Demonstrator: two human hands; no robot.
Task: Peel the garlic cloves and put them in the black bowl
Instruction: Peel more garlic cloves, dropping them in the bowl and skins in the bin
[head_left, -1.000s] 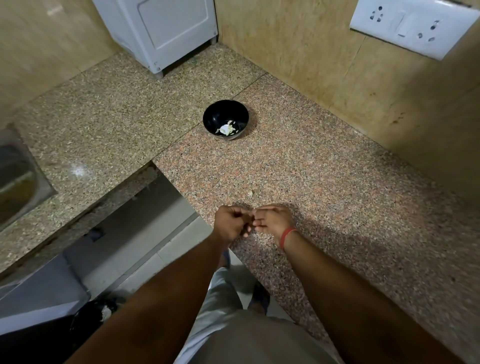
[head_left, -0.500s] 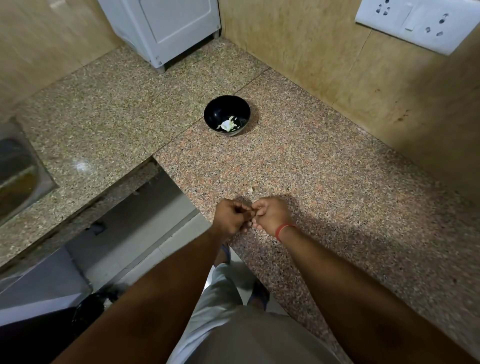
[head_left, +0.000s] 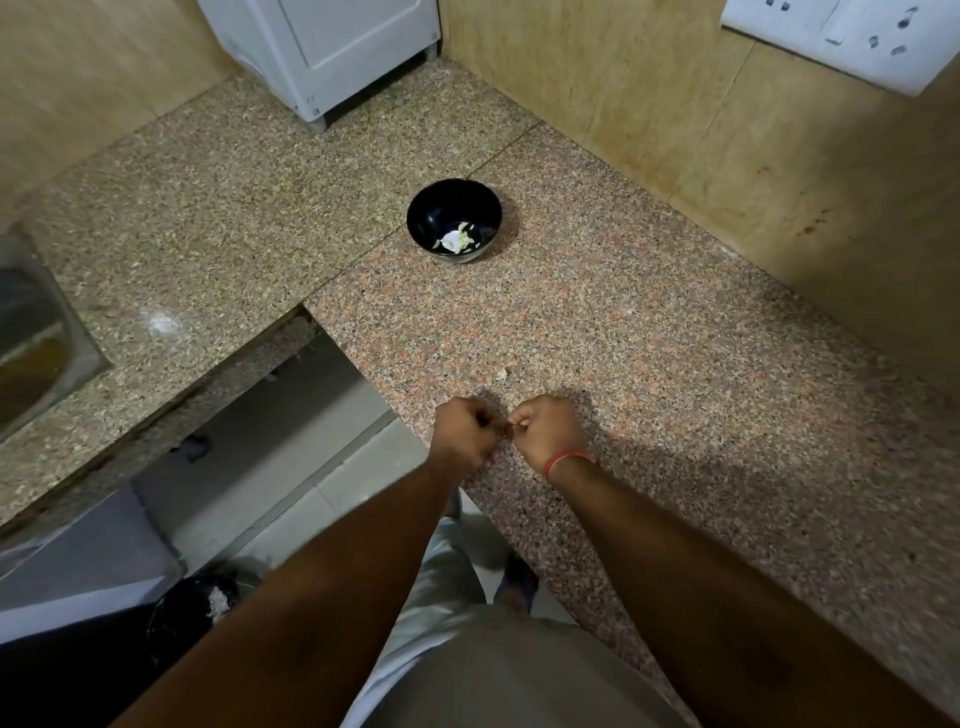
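Observation:
The black bowl (head_left: 422, 218) stands on the granite counter, far ahead of my hands, with a few pale garlic pieces (head_left: 457, 240) inside. My left hand (head_left: 464, 431) and my right hand (head_left: 546, 428) meet at the counter's near edge, both with fingers curled. Their fingertips pinch a small garlic clove (head_left: 507, 427) between them, and the fingers hide nearly all of it. A red band circles my right wrist.
A tiny peel scrap (head_left: 503, 372) lies just ahead of my hands. A steel sink (head_left: 31, 353) is at the left and a white appliance (head_left: 322, 47) at the back. A socket plate (head_left: 841, 36) hangs on the right wall. A dark bin (head_left: 192, 608) sits on the floor below.
Both hands stay together at the counter edge. Their fingers have curled tighter around the clove, and the knuckles now face up.

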